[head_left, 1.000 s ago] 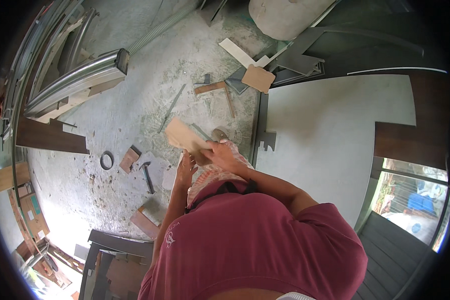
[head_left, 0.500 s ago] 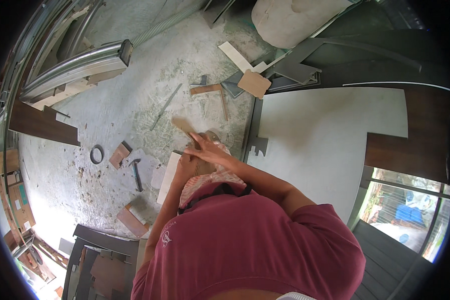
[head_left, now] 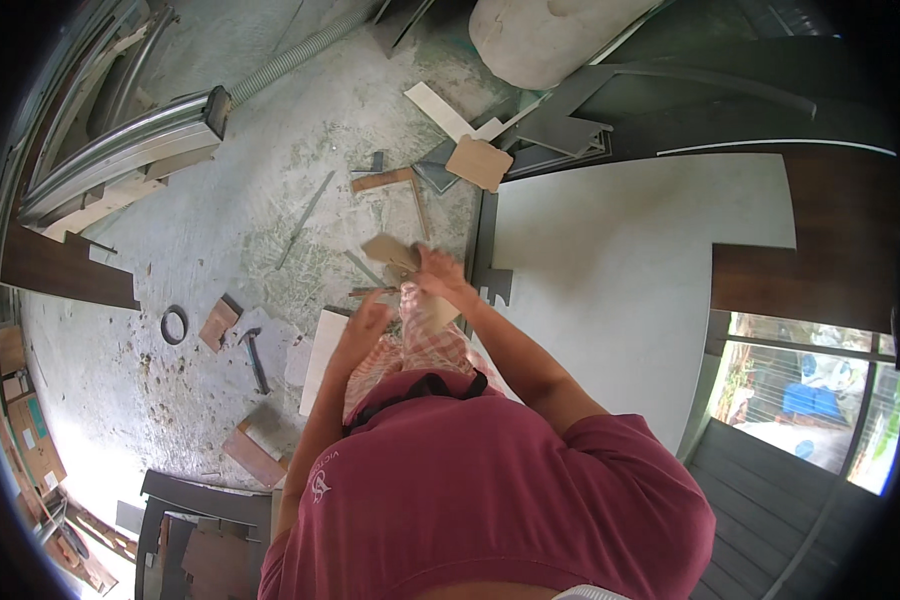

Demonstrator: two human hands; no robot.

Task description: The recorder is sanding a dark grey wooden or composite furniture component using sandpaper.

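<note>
My right hand point(head_left: 442, 275) grips a tan flat piece of board point(head_left: 390, 250) by its near right side, above my lap. The piece is tilted and somewhat smeared by motion. To its left, my left hand point(head_left: 368, 322) is apart from the board, its fingers loosely extended and nothing visible in them. A thin reddish-brown strip point(head_left: 370, 292) shows just beyond my left fingertips; I cannot tell whether they touch it. A white-faced board point(head_left: 322, 360) lies beside my left forearm. Checked cloth point(head_left: 425, 340) covers my legs below the hands.
On the floor at left lie a hammer point(head_left: 255, 360), a black ring point(head_left: 174, 325) and a brown block point(head_left: 220, 322). Ahead is an L-shaped wood offcut point(head_left: 390, 180). A large pale panel point(head_left: 610, 280) stands close at right. A metal rail machine point(head_left: 130, 155) extends at far left.
My hands have come apart: the left has drawn off the tan piece, while the right keeps it and has turned it. The whole view has shifted slightly.
</note>
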